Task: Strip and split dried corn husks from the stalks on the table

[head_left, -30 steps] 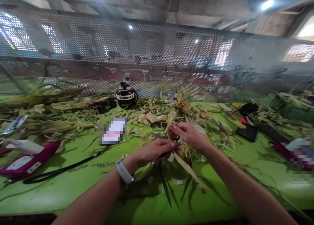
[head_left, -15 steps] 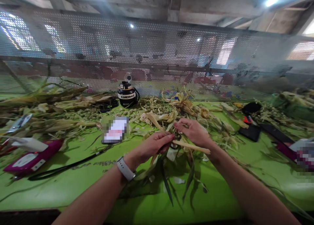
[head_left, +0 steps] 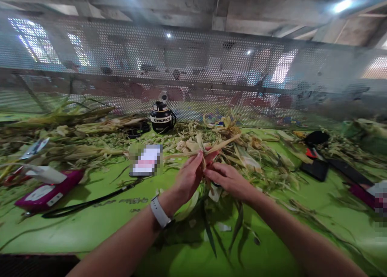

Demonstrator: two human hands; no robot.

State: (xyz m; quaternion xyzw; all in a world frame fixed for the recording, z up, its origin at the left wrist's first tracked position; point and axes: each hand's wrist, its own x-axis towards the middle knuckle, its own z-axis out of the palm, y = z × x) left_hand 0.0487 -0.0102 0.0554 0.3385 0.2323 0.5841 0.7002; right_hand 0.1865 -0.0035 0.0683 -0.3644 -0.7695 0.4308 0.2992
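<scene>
My left hand, with a white-strapped watch on its wrist, is closed on pale dried strips that look like corn husk. The strips cross above its thumb and stick out to the left and upper right. My right hand sits just right of it and lower, fingertips pinched on the lower end of the same bunch. The exact hold is partly hidden by the fingers. Below both hands, long green leaves and white scraps lie on the green table.
Behind the hands spreads a heap of dried husks. A black jug stands at the back, and a phone with a black strap lies left. A magenta power strip is far left; a black wallet-like item is at right.
The husk strips have turned: the end that pointed lower right now points upper right. My left hand has rotated upright, and my right hand has dropped below its fingertips.
</scene>
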